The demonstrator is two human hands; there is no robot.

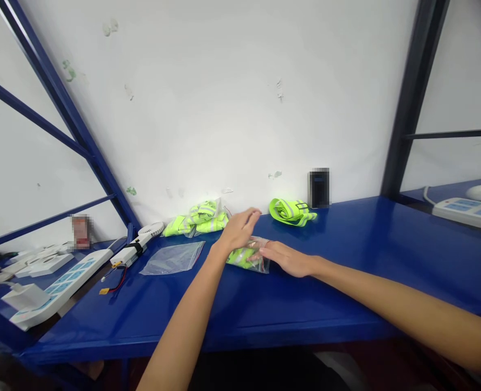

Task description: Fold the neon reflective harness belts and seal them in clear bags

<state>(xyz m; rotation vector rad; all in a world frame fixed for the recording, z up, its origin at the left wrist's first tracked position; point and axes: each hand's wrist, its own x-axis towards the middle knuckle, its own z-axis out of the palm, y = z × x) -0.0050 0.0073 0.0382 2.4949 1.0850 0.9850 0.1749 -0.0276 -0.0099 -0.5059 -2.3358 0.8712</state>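
My left hand (239,229) hovers flat, fingers stretched out, just above a clear bag holding a neon-yellow reflective band (245,258) on the blue table (346,271). My right hand (288,258) lies flat with fingers out, pressing on the right end of that bag. An empty clear zip bag (172,258) lies to the left. A pile of bagged neon-yellow bands (197,219) sits by the wall behind my left hand. One loose rolled band (291,210) lies farther right by the wall.
A white power strip (57,285), a small white fan with a red-and-black wire (137,251) and white adapters (40,263) lie at the left. A dark small box (319,188) stands against the wall. Another power strip (468,210) lies far right. Blue shelf posts frame the bay.
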